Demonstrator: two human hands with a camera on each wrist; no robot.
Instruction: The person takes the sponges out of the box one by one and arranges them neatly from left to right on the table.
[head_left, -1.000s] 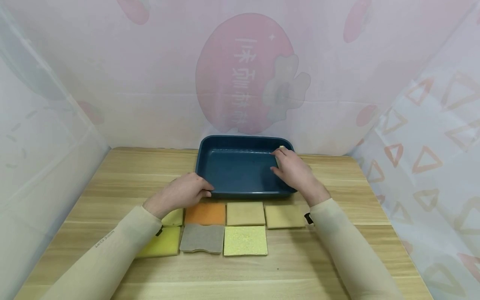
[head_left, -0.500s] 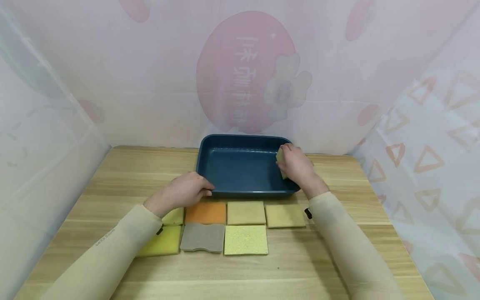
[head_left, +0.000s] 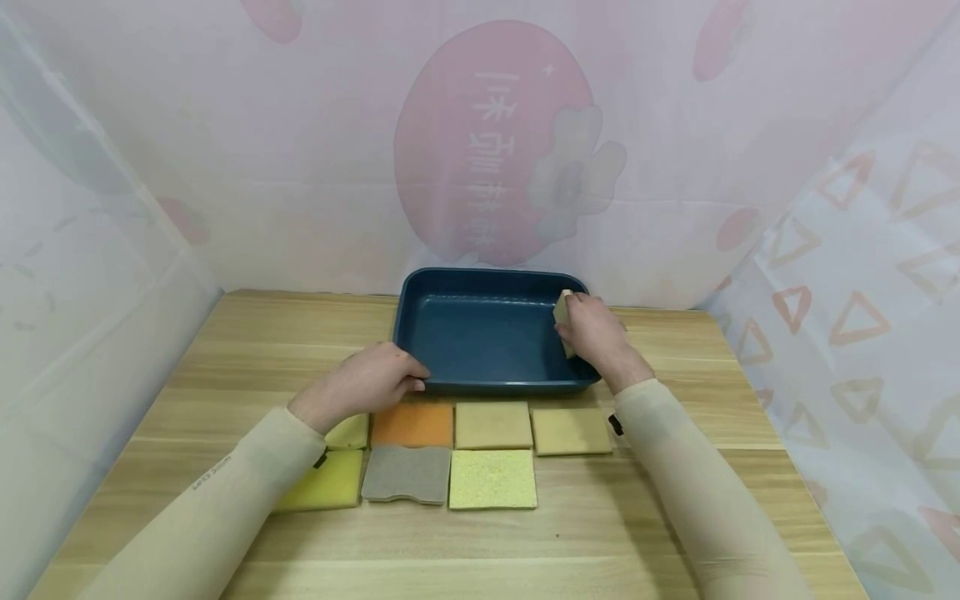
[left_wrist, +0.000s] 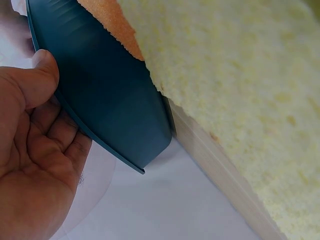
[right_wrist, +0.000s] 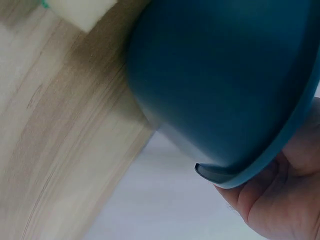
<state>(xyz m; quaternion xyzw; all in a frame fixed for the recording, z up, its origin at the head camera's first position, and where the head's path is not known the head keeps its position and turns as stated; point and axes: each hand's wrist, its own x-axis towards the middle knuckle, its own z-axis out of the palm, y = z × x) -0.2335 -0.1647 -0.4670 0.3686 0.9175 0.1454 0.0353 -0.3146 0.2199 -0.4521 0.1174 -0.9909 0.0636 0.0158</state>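
Note:
A dark blue rectangular tray [head_left: 487, 337] stands at the back of the table. My left hand [head_left: 375, 375] grips its front left corner; in the left wrist view the thumb and curled fingers of the left hand [left_wrist: 40, 140] meet at the rim. Inside the tray's right end, my right hand [head_left: 600, 333] holds a pale yellow sponge [head_left: 562, 312] on edge, near the right wall. From the right wrist camera, the tray's outer side [right_wrist: 215, 85] hides the sponge and most of the right hand's fingers [right_wrist: 250, 195].
In front of the tray lie two rows of flat sponges: an orange sponge [head_left: 412, 426], pale yellow sponges [head_left: 492, 425] [head_left: 572, 432], a grey sponge [head_left: 407, 475] and a speckled yellow sponge [head_left: 492, 479]. My left forearm partly covers two yellow sponges [head_left: 330, 483]. A printed cloth [head_left: 315, 208] hangs behind.
My right hand has shifted slightly right inside the tray and turned, so more of the sponge's face shows beside its fingers. My left hand stays at the tray's corner.

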